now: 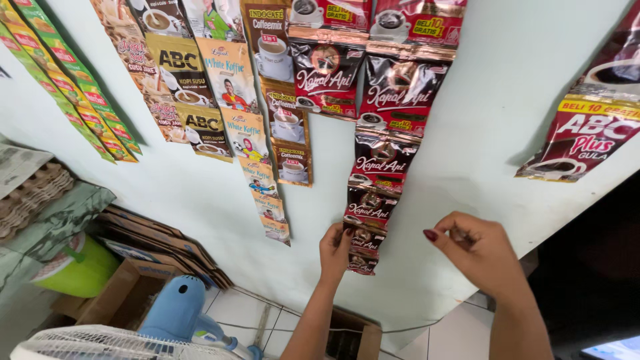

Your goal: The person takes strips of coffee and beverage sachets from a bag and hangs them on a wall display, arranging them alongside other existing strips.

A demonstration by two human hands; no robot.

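- Far left, two green-and-yellow sachet strips [63, 73] hang slanting on the pale wall [507, 100]; below them lie a grey egg tray [30, 193], a lime-green tub [80, 267], a stack of flattened cardboard [160, 243] and one open cardboard box [123, 293]; a light-blue fan [170, 317] stands at the bottom edge
- Next come four strips of coffee-mix sachets [227, 87] in brown, gold and cream, hanging side by side
- The left hand [335, 250] touches the lower end of the dark sachet strip [377, 180], fingers curled loosely onto its bottom packets; whether they pinch it I cannot tell
- That strip is one of two glossy black-and-red coffee strips hanging from the top; it reaches lowest, some six packets showing, each with a cup picture, ending just beside the left hand
- The right hand [477, 250], nails dark red, is nearly closed, fingertips pinched together beside the strip; what they hold is hidden
- Far right hangs one red-and-black sachet strip [587, 127]
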